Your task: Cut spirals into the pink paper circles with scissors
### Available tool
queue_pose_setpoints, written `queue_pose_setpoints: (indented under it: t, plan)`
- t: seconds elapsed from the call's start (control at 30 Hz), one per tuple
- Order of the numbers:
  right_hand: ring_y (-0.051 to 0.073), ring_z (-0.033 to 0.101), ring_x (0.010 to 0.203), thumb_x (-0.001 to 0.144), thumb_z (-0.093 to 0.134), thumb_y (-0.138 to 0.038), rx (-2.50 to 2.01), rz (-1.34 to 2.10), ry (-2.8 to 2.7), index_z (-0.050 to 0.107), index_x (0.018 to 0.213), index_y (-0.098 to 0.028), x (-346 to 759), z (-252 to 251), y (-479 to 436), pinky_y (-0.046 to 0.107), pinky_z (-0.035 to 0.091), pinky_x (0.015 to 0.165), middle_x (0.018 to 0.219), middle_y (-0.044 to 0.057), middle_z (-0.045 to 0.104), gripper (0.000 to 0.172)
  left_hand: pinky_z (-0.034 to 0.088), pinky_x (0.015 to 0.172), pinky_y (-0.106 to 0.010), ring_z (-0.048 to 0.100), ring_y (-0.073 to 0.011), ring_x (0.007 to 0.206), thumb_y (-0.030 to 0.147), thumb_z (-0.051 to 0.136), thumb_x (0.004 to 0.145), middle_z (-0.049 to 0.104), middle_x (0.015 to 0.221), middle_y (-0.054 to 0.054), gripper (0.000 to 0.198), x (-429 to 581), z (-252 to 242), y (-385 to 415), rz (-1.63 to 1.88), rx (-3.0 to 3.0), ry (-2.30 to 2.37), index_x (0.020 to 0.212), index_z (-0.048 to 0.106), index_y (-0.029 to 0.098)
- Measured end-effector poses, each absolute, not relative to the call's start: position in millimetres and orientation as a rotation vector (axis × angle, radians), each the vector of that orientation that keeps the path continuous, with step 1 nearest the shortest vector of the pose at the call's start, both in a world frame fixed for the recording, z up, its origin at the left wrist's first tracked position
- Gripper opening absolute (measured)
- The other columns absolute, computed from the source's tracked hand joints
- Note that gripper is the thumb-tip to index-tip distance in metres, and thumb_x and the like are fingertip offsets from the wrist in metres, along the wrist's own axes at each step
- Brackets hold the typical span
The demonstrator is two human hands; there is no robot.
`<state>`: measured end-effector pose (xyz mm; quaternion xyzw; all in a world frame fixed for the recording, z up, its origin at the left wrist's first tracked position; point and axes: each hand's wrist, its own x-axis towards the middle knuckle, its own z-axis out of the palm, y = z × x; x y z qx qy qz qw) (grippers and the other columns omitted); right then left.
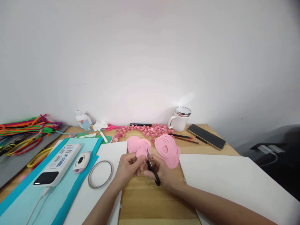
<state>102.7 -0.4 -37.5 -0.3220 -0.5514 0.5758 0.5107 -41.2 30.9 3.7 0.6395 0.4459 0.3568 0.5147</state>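
right hand [161, 170] gripping scissors [152, 167], blades pointing away, left hand [128, 167] pinching pink paper [142, 152]

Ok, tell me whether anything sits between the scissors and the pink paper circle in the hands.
Nothing visible does. The right hand holds the scissors with the blade tip right at the pink paper circle, which the left hand pinches. The other pink cutouts lie farther back, clear of both.
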Motion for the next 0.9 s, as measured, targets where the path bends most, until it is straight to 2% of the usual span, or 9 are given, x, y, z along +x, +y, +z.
queue_pose_setpoints:
  t: [0.17,0.4,0.9]
  plan:
    - [0.012,0.047,0.061,0.062,0.074,-0.038,-0.783,1.387,-1.343,0.051,0.078,-0.018,103.6,-37.0,-0.1,0.023,0.038,0.055,0.068,-0.001,0.053,0.034,0.027,0.033,-0.016,0.039,-0.0052,0.029,0.042,0.057,0.075,0.046,0.032,0.005,0.041,-42.1,3.2,30.8,0.824,1.532,1.058,0.045,0.049,0.015]
    - [0.007,0.038,0.049,0.063,0.073,-0.038,-0.839,1.407,-1.339,0.049,0.078,-0.018,104.1,-38.4,-1.2,0.02,0.03,0.045,0.061,-0.005,0.049,0.034,0.027,0.033,-0.016,0.039,-0.0054,0.028,0.042,0.058,0.073,0.046,0.031,0.005,0.039,-40.8,6.1,29.5,0.864,1.498,1.073,0.045,0.048,0.016]
    - [0.006,0.039,0.04,0.065,0.071,-0.037,-0.961,1.46,-1.307,0.049,0.073,-0.018,104.0,-34.4,-4.1,0.018,0.029,0.038,0.049,-0.008,0.043,0.03,0.028,0.035,-0.016,0.038,-0.0043,0.03,0.038,0.058,0.077,0.047,0.035,0.006,0.036,-45.4,0.1,33.9,1.032,1.517,1.08,0.049,0.05,0.015]
